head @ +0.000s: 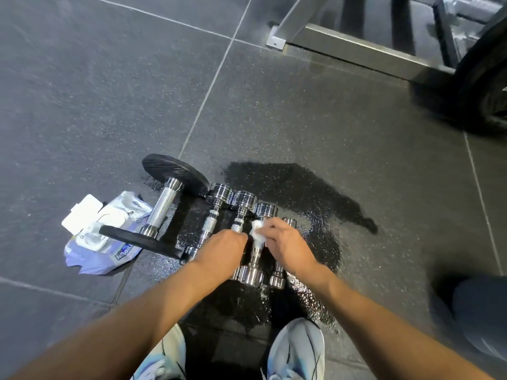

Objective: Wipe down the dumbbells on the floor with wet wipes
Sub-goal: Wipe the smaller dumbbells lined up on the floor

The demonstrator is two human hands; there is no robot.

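Several chrome dumbbells (pixel 241 204) lie side by side on the dark rubber floor in front of my feet. A larger dumbbell with black plates (pixel 164 204) lies at their left. My right hand (pixel 285 242) pinches a folded white wet wipe (pixel 258 231) against the handle of the third chrome dumbbell (pixel 256 256). My left hand (pixel 222 250) rests curled over the handles of the neighbouring chrome dumbbells; what its fingers hold is hidden. A small chrome dumbbell (pixel 278 278) lies partly under my right wrist.
An open wet wipe pack (pixel 101 237) lies on the floor at the left, touching the black plate. A wet dark patch (pixel 301 193) spreads around the dumbbells. A metal rack foot (pixel 277 41) and a black weight plate (pixel 488 100) stand at the far right. My shoes (pixel 296 352) are at the bottom.
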